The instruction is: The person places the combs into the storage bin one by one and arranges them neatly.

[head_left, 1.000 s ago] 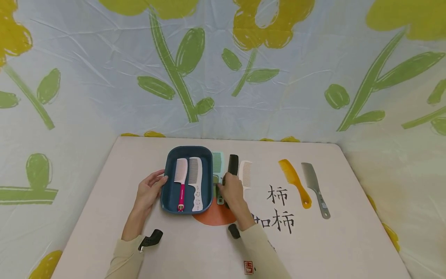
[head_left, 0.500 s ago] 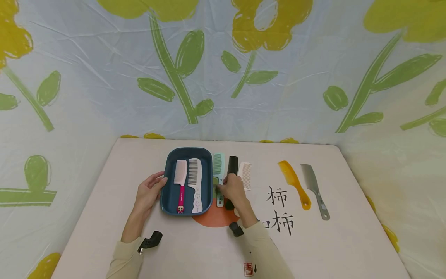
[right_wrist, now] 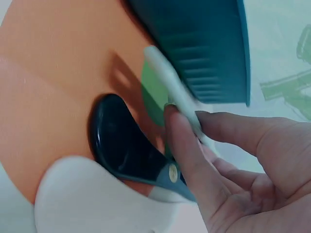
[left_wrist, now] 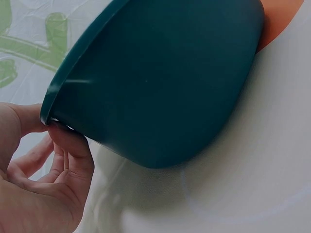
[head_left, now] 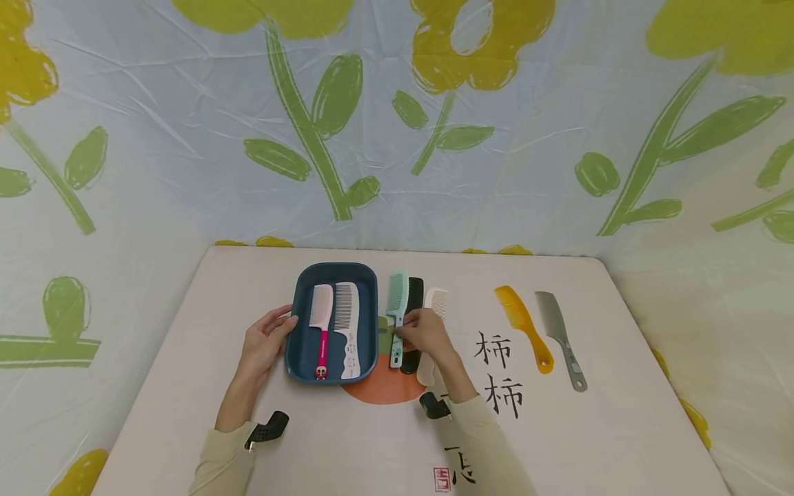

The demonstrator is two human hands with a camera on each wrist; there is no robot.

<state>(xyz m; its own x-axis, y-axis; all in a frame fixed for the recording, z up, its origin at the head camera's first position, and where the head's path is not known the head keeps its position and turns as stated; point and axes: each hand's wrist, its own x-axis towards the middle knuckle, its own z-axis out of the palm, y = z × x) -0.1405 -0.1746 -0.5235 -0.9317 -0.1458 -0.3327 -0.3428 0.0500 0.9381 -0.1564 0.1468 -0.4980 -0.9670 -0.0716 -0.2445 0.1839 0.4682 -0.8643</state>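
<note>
My left hand (head_left: 263,341) pinches the left rim of a dark blue tray (head_left: 302,303), thumb on top and fingers below the lip in the left wrist view. In the tray lie a pink comb (head_left: 322,305) with a magenta handle and a white comb (head_left: 353,313) with a wavy handle. Right of the tray, my right hand (head_left: 432,337) pinches a mint green comb (head_left: 398,291) by its handle between thumb and fingers. That comb is raised off the table, its shadow below in the right wrist view. Beneath and beside it lie a black comb (head_left: 416,293) and a cream comb (right_wrist: 92,199).
Farther right on the table (head_left: 620,427) lie a yellow comb (head_left: 524,320) and a grey comb (head_left: 561,334), side by side. The table cover has printed characters and an orange circle (head_left: 384,393). A flower-printed cloth (head_left: 527,172) stands behind the table.
The mint green comb has come up from the table beside the tray and shifted slightly right in my right hand, which has moved right. My left hand and the tray have stayed put.
</note>
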